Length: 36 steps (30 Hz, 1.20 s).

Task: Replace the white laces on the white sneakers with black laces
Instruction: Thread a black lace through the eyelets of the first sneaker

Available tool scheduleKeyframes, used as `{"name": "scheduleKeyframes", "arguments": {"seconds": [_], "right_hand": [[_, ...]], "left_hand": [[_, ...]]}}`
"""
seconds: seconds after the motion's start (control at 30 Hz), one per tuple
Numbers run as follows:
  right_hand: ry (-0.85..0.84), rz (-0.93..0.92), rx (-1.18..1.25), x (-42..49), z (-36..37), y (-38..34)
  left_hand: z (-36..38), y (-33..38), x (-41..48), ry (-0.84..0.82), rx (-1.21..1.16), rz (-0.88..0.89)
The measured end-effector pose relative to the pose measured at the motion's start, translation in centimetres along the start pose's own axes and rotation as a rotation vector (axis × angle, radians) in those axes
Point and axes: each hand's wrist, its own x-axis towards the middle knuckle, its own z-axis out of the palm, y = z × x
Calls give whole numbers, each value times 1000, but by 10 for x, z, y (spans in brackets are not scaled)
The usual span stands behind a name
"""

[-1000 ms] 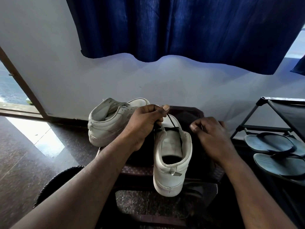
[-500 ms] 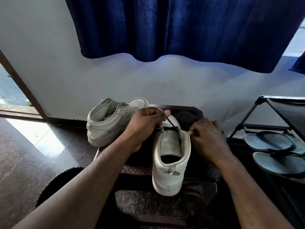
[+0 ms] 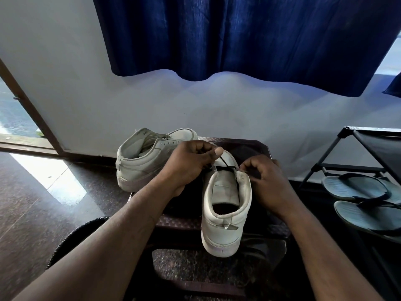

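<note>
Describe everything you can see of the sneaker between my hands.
The near sneaker is white, leather-looking, a little grubby, with a padded collar, a broad tongue and a heel tab. It stands upright on the dark stool, heel toward the camera and overhanging the edge. A black lace crosses its top; the left hand pinches one end, the right hand pinches the right eyelet flap.

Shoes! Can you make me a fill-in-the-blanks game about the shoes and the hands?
The left hand pinches a ___ lace.
The second shoe sits to the ___ of the shoe being laced.
The curtain is dark ___.
The sandals rest on a rack at the ___.
Missing words: black, left, blue, right.
</note>
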Motion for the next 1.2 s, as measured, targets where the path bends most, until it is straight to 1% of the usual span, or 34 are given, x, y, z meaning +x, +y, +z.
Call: {"name": "scheduleKeyframes", "arguments": {"seconds": [0.13, 0.17, 0.27, 0.33, 0.43, 0.53, 0.63, 0.73, 0.83, 0.93, 1.0, 1.13, 1.2], "right_hand": [[-20, 20, -10, 0, 0, 1], [-21, 18, -14, 0, 0, 2], [-17, 0, -23, 1, 1, 2], [-8, -14, -17, 2, 2, 4], [-12, -7, -21, 1, 2, 5], [-1, -10, -18, 2, 2, 6], [4, -14, -31, 2, 1, 5], [21, 24, -25, 1, 0, 4], [33, 39, -103, 2, -3, 4], [27, 75, -248, 1, -4, 7], [34, 89, -259, 1, -6, 10], [42, 121, -251, 2, -9, 14], [48, 127, -263, 2, -9, 15]], "left_hand": [[-7, 0, 3, 4, -64, 9], [-8, 0, 4, 16, -47, 29], [-6, -2, 5, 56, 124, 123], [-3, -2, 5, 71, 155, 157], [0, -1, 3, 86, 76, 154], [2, 2, 1, 38, -109, 90], [-1, 3, 1, -6, -167, 52], [-6, 3, 1, -36, -133, 41], [-12, 2, 1, -103, -77, 60], [-17, -1, 2, -151, 82, 110], [-21, -2, 3, -141, 146, 123], [-29, -2, 4, -152, 37, 88], [-31, -2, 4, -141, 55, 92]]}}
